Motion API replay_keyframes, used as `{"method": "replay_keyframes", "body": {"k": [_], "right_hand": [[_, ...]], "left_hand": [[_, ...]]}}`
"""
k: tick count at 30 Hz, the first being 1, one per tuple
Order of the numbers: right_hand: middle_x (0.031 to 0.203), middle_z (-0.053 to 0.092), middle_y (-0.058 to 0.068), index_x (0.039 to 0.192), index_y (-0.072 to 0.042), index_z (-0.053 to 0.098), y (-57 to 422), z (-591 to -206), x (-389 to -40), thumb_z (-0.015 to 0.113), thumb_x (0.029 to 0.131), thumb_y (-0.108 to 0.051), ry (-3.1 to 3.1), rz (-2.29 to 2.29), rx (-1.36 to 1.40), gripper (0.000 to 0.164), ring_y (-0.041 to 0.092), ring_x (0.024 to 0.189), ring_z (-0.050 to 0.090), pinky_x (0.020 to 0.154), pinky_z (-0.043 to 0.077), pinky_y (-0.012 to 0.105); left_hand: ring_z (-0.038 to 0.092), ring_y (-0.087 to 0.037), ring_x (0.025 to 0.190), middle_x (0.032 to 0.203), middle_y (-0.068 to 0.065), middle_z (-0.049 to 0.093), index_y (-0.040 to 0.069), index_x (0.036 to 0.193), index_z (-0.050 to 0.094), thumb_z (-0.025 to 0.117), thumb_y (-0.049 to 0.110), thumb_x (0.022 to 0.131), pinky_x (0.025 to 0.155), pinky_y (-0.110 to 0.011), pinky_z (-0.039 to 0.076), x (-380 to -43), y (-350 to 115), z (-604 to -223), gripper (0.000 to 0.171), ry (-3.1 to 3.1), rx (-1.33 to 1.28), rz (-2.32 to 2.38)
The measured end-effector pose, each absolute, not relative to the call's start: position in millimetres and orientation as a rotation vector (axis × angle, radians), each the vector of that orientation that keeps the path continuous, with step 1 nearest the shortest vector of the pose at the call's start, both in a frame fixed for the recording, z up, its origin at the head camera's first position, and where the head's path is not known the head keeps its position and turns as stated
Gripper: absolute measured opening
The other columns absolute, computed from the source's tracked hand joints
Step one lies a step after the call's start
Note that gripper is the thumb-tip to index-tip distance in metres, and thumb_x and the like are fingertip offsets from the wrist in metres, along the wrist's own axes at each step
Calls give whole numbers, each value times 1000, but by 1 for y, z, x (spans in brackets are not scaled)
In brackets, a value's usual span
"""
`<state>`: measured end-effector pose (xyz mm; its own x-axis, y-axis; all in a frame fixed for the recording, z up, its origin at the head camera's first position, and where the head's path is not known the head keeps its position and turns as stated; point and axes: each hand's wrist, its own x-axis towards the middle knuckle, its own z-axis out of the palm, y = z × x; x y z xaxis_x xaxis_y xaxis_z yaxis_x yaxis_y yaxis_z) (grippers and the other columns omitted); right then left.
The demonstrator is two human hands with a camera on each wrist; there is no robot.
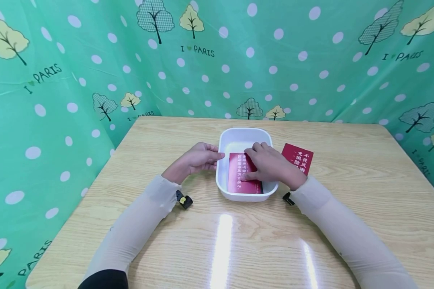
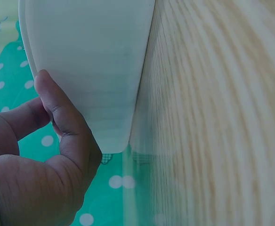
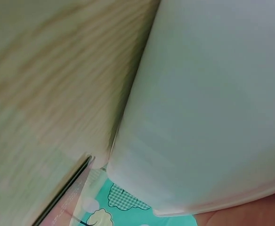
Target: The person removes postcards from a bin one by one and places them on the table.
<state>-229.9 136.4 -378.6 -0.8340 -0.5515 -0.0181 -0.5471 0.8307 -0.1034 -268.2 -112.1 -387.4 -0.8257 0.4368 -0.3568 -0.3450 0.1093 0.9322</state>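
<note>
A white plastic tub (image 1: 244, 198) stands on the table. My left hand (image 1: 201, 157) holds its left rim, the thumb over the edge and the fingers against the outer wall; the left wrist view shows this hand (image 2: 57, 141) close up. Inside the tub lies a red booklet (image 1: 235, 172) with white characters. Reaching in over the right rim, my right hand (image 1: 269, 163) grips the booklet, thumb and fingertips spread along its face and covering part of it. Most of that hand is hidden behind the tub wall (image 3: 203, 108) in the right wrist view.
A second red booklet (image 1: 305, 155) lies on the table right of the tub, partly covered by my right wrist. The wooden table (image 1: 188, 249) reaches back to a green dotted curtain (image 1: 209, 76). Small black wrist cameras hang by both cuffs.
</note>
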Motion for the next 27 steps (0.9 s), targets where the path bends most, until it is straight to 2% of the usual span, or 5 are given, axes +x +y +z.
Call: {"method": "replay_keyframes", "body": {"k": [7, 13, 18, 22, 27], "right_hand": [[124, 52, 11, 142, -2, 40, 136, -374, -230, 75, 78, -56, 2938, -281, -852, 91, 23, 109, 46, 96, 47, 40], [123, 49, 9, 144, -5, 37, 138, -367, -230, 82, 74, -49, 2956, -400, -828, 94, 21, 110, 44, 88, 53, 37], [125, 47, 9, 146, -7, 39, 137, -361, -227, 85, 75, -37, 2982, -428, -835, 90, 22, 113, 43, 82, 56, 38], [123, 48, 9, 144, -7, 41, 138, -358, -226, 83, 78, -29, 2981, -468, -879, 82, 22, 112, 43, 81, 57, 36], [116, 51, 7, 137, -5, 47, 139, -356, -225, 73, 89, -15, 2961, -598, -962, 56, 20, 106, 45, 80, 55, 33]], "left_hand": [[61, -16, 66, 82, -10, 63, -2, 108, 54, 65, 7, 94, 62, -28, 57, -269, -112, -388, 20, 1831, 77, 1776], [61, -16, 67, 85, -10, 63, -2, 108, 54, 64, 8, 95, 61, -27, 56, -268, -111, -386, 19, 1834, 79, 1772], [61, -18, 70, 91, -14, 63, -1, 107, 54, 64, 8, 95, 62, -28, 56, -268, -111, -386, 19, 1835, 79, 1771], [61, -19, 71, 93, -16, 63, -1, 107, 55, 64, 8, 95, 62, -28, 56, -268, -111, -387, 18, 1833, 79, 1773], [60, -19, 71, 94, -16, 62, -1, 107, 55, 65, 9, 94, 63, -28, 56, -268, -112, -387, 18, 1834, 87, 1770]]}}
